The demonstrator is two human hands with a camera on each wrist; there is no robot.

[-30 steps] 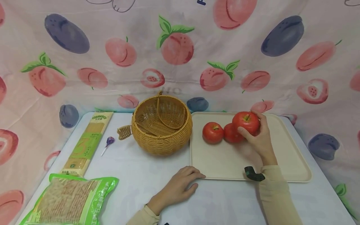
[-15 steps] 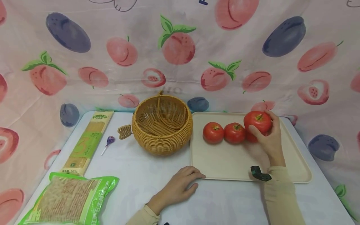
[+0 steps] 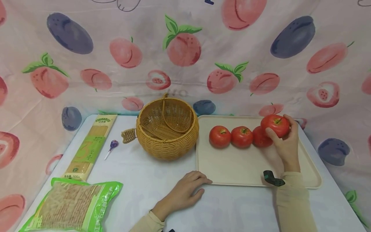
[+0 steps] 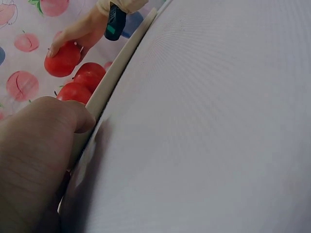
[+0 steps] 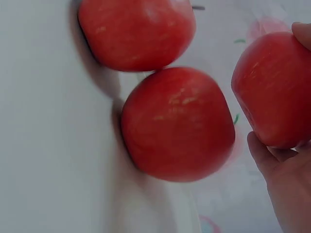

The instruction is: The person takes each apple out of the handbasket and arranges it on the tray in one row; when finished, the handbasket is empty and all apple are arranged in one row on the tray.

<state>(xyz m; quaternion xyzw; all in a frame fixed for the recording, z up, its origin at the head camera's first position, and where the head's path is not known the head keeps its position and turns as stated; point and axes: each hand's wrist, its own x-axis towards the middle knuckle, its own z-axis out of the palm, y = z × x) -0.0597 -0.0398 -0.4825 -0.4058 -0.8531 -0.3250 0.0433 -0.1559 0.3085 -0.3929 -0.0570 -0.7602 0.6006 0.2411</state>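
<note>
My right hand (image 3: 287,149) grips a red apple (image 3: 276,124) between thumb and fingers, raised over the right part of the beige tray (image 3: 229,167). Below and to its left, three more apples sit in a row on the tray: a left apple (image 3: 220,137), a middle apple (image 3: 242,137) and a right apple (image 3: 260,138). In the right wrist view the held apple (image 5: 274,92) is apart from the nearest apple (image 5: 177,124) on the tray. My left hand (image 3: 185,191) rests on the table, its fingertips at the tray's front left corner, holding nothing.
A woven basket (image 3: 168,149) with a handle stands left of the tray. Farther left lie a lollipop (image 3: 114,144), a noodle pack (image 3: 90,148) and a green-edged bag (image 3: 69,204). A fruit-patterned cloth (image 3: 185,83) hangs behind the table.
My right hand has carried the apple rightward over the tray, uncovering the middle apple and then the right one. The left hand stays in place.
</note>
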